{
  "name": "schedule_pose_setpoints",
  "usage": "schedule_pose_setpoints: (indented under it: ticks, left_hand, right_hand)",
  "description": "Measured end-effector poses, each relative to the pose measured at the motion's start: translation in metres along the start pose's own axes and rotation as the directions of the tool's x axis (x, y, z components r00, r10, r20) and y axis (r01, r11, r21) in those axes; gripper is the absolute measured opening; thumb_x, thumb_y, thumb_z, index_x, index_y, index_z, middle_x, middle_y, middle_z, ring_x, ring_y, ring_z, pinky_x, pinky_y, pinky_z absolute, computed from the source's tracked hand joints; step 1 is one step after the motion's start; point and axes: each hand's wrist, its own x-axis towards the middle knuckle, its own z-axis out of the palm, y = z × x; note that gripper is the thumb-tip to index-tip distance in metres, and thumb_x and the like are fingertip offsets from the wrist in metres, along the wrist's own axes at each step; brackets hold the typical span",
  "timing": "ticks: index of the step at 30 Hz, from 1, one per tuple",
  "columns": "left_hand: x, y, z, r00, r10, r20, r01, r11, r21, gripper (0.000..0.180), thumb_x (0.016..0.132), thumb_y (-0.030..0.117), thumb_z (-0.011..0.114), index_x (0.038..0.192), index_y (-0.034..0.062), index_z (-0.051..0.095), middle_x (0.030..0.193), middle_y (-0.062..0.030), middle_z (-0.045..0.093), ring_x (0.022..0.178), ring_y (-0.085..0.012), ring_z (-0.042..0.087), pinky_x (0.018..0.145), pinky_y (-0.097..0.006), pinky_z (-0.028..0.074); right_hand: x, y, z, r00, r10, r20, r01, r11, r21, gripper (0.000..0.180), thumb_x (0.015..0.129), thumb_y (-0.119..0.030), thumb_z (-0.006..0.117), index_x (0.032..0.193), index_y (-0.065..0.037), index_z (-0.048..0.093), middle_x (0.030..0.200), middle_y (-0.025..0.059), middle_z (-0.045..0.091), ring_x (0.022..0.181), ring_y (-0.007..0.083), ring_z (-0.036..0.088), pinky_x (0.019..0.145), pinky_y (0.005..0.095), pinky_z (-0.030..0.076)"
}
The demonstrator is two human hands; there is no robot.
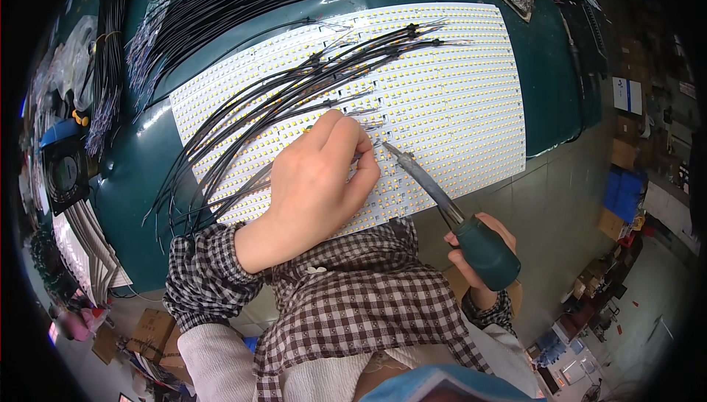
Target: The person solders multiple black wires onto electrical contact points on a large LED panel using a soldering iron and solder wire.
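Green tabletop (545, 93) under all this, grey floor (508, 203) off to the right, and a big heap of black cable (243, 1) along the far side. White light panel (471, 93), covered in rows of yellow dots, lies flat with its near edge by the person's apron (361, 306), and some loose black wires (250, 111) are draped across its left side. Left hand (313, 181) is over the middle of the panel, thumb and finger pinched together; can't tell from this angle what's between them. Right hand (467, 268) is wrapped around the green handle of a soldering iron (490, 258), tip just beside those fingertips. Can't tell if it's actually touching the panel.

My two cents: pin the wire dead still, heat it and the panel's contact together, and don't linger. I'd lift the iron first and let go only once the joint sets. Watch those fingers too, they're awfully near the hot end.
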Motion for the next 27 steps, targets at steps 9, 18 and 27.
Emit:
schedule_pose_setpoints:
  ticks: [9,18,27]
  left_hand:
    - [0.000,0.000,0.001,1.000,0.001,0.002,-0.001,1.000,0.010,0.017,0.079,0.000,0.073,0.086,0.0040,0.059,0.081,-0.0078,0.060,0.063,-0.0228,0.062,0.055,-0.034,0.049]
    - [0.001,-0.001,0.000,1.000,0.001,0.010,-0.001,1.000,0.005,0.017,0.079,0.000,0.073,0.086,0.0041,0.058,0.080,-0.0078,0.059,0.062,-0.0227,0.061,0.055,-0.034,0.049]
    - [0.002,-0.001,0.000,1.000,0.010,0.006,-0.010,1.000,0.004,0.017,0.080,-0.001,0.073,0.086,0.0040,0.058,0.080,-0.0078,0.059,0.062,-0.0222,0.061,0.054,-0.034,0.049]
  right_hand:
    - [0.004,-0.003,0.001,1.000,0.001,0.003,-0.001,1.000,-0.008,0.023,0.080,-0.019,0.081,0.091,-0.001,0.071,0.078,0.0057,0.070,0.066,0.0218,0.065,0.061,0.0339,0.051]
    - [-0.005,0.001,0.001,1.000,-0.003,-0.023,0.003,1.000,-0.019,0.025,0.084,-0.023,0.082,0.090,-0.002,0.071,0.079,0.0063,0.071,0.068,0.0216,0.067,0.061,0.0335,0.052]
    - [0.003,-0.001,0.002,0.999,-0.024,-0.022,0.024,1.000,-0.016,0.031,0.088,-0.030,0.080,0.089,-0.001,0.071,0.078,0.0070,0.070,0.067,0.0207,0.066,0.057,0.0315,0.051]
